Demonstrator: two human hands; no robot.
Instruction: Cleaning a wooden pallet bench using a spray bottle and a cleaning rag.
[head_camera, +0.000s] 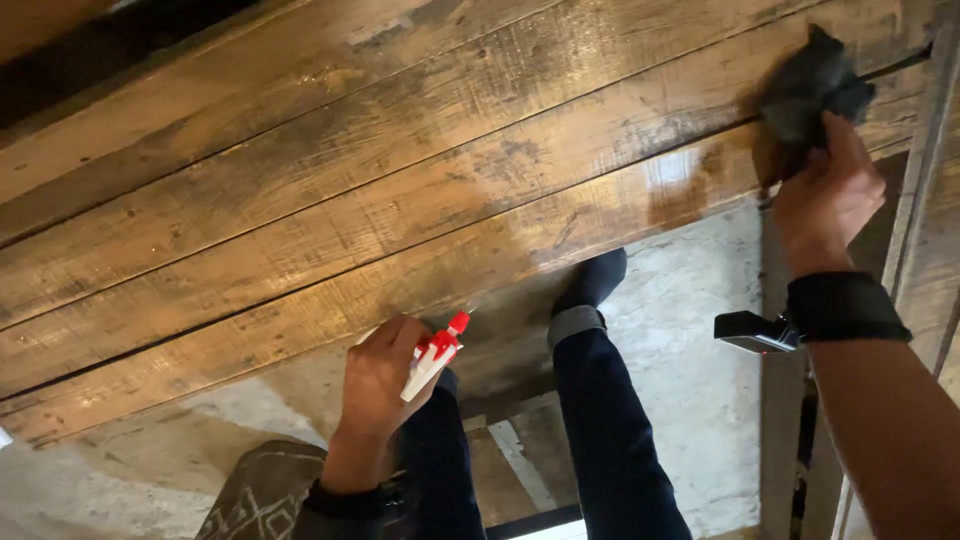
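Gripping spray bottle (435, 358) and dark cloth (812, 88), fingers (395, 345) curled

A: What is the tabletop (400, 180) made of?

B: Wood, in wide planks, brown and worn, with rough dark patches, saw marks and dark seams between the boards. Near the right hand (825, 195) it turns glossy and wet-looking, catching the light.

A: And the cloth (812, 85) in that hand?

B: Soft, dark, matt fabric, crumpled.

A: The spray bottle (432, 362) in the left hand (378, 385)?

B: Smooth plastic, white body with a shiny red nozzle.

A: The floor (690, 330)?

B: Pale, rough concrete, matt and blotchy. The trousers (610, 430) look like dark denim, and the wrist strap (845, 305) is matt black fabric.
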